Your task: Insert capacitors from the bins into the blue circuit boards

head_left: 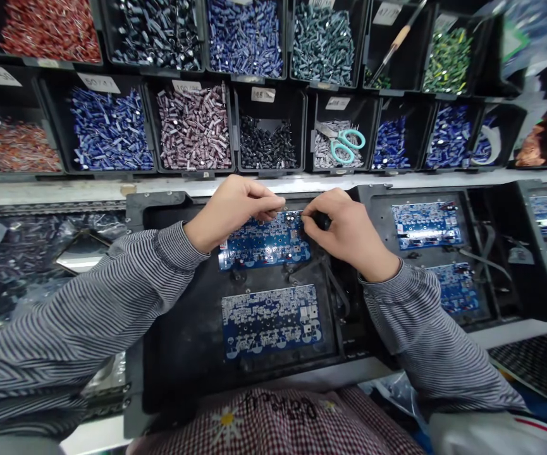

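Observation:
A blue circuit board (pixel 266 246) lies in the upper part of a black tray (pixel 178 354), with small components along its top right edge. Over its top edge is my left hand (pixel 239 208), thumb and fingers pinched together; what is between them is too small to name. My right hand (pixel 342 227) is closed at the board's upper right corner, thumb against the forefinger. Something dark shows inside its curled fingers, and I cannot make out what it is. Below, a second blue circuit board (pixel 273 322) sits in the same tray, apart from both hands.
Two rows of black bins hold capacitors, such as blue capacitors (pixel 112 129) and black capacitors (pixel 268 145). Turquoise scissors (pixel 349 145) lie in one bin; a wooden-handled tool (pixel 399 39) leans in another. At right stands another tray with populated boards (pixel 427 224). Plastic bags (pixel 21 253) lie left.

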The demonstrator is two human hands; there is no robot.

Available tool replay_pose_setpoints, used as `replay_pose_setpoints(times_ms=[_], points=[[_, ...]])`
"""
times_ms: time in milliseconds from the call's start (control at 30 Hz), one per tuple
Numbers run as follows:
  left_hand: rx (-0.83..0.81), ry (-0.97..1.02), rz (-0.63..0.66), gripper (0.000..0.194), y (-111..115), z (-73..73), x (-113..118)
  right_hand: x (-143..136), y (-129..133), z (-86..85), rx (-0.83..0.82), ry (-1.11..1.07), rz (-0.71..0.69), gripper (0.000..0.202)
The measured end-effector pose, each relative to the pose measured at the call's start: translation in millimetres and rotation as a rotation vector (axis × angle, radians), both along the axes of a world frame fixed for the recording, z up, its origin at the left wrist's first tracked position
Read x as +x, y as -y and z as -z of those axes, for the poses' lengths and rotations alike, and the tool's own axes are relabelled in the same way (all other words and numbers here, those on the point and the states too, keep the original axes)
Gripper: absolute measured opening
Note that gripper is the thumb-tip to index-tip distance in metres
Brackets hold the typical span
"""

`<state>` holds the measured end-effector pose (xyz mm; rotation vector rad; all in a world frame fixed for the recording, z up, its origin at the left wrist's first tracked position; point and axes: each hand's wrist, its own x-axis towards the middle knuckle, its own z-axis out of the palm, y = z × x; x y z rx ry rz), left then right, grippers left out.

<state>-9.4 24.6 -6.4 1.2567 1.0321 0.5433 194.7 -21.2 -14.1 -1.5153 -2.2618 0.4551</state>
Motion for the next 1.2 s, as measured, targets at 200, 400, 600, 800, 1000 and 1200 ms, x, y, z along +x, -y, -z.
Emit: replay_pose_setpoints(times_ms=[200, 400, 600, 800, 1000, 1200], points=[[-0.098, 0.017, -0.004, 0.026, -1, 2.1, 1, 1, 1, -0.8, 0.018, -0.007, -0.003, 0.008], [-0.129, 0.027, 0.013, 0.025, 0, 3.2, 1, 1, 1, 0.3, 0.013, -0.015, -0.003, 0.009], [-0.1, -0.003, 0.033, 0.02, 0, 3.0, 1, 0, 1, 1.1, 0.031, 0.005, 0.014, 0.01], [-0.128, 0.004, 0.007, 0.022, -2, 3.3, 0, 3, 3, 1.2, 0.006, -0.022, -0.007, 0.011], [-0.141, 0.042, 0.114, 0.025, 4, 3.3, 1, -15, 13, -14.9, 0.079, -0.159, -0.036, 0.016], [0.445, -0.393, -0.069, 0.024, -19, -30.9, -58, -65, 25, -29.0, 0.036, -0.188, -0.126, 0.013]])
